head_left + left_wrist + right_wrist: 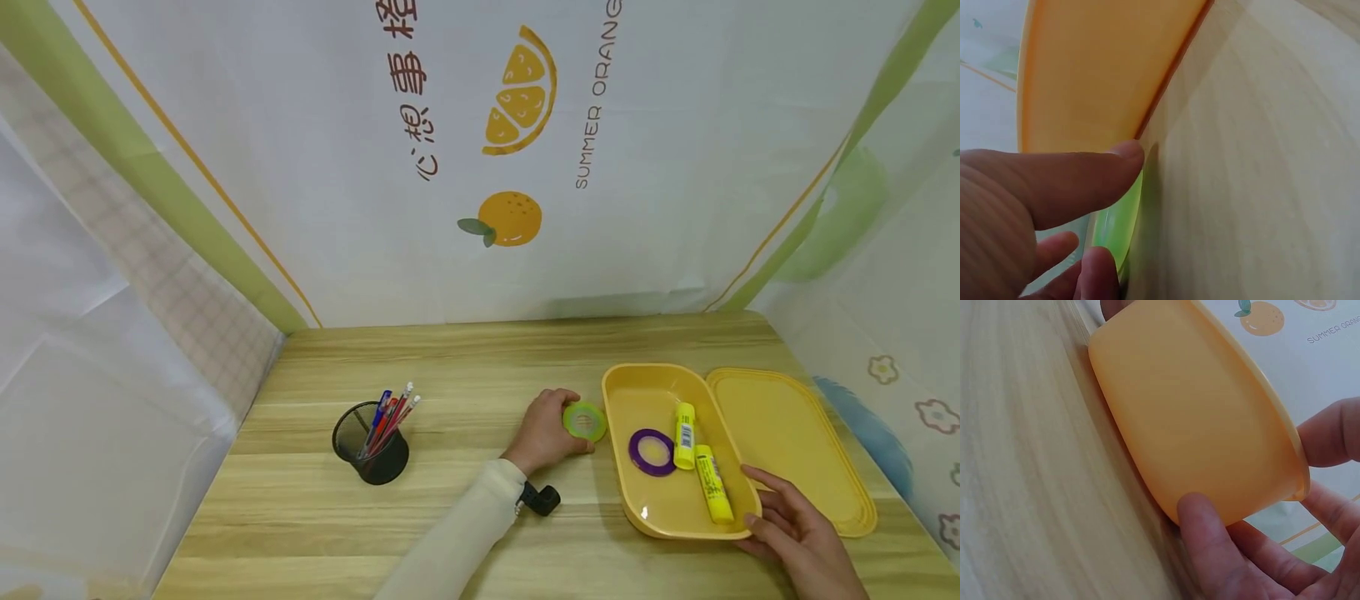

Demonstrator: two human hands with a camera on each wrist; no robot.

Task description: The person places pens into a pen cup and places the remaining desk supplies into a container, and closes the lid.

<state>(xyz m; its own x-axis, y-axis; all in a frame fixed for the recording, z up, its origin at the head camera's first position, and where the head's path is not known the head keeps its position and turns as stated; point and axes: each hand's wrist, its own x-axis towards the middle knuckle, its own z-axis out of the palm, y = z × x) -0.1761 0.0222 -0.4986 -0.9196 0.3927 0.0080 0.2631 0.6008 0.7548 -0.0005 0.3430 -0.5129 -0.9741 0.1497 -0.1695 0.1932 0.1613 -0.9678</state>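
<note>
My left hand (546, 433) holds a flat green tape roll (584, 422) at its edge, just left of the yellow plastic box (627, 500). In the left wrist view, thumb and fingertips lie on either side of the green roll (1116, 228), partly hiding it. My right hand (802, 533) grips the box by its near right corner. Up close in the right wrist view, fingers are curled about the corner of the box wall (1191, 419). Inside the box lie a purple tape roll (652, 452) and two yellow glue sticks, one farther (685, 437) and one nearer (714, 485).
A matching yellow lid (802, 450) lies flat to the right of the box. On the left stands a black mesh pen cup (382, 462) with several pens and pencils. Printed curtains (450, 283) border the wooden table (315, 533) at the back and sides.
</note>
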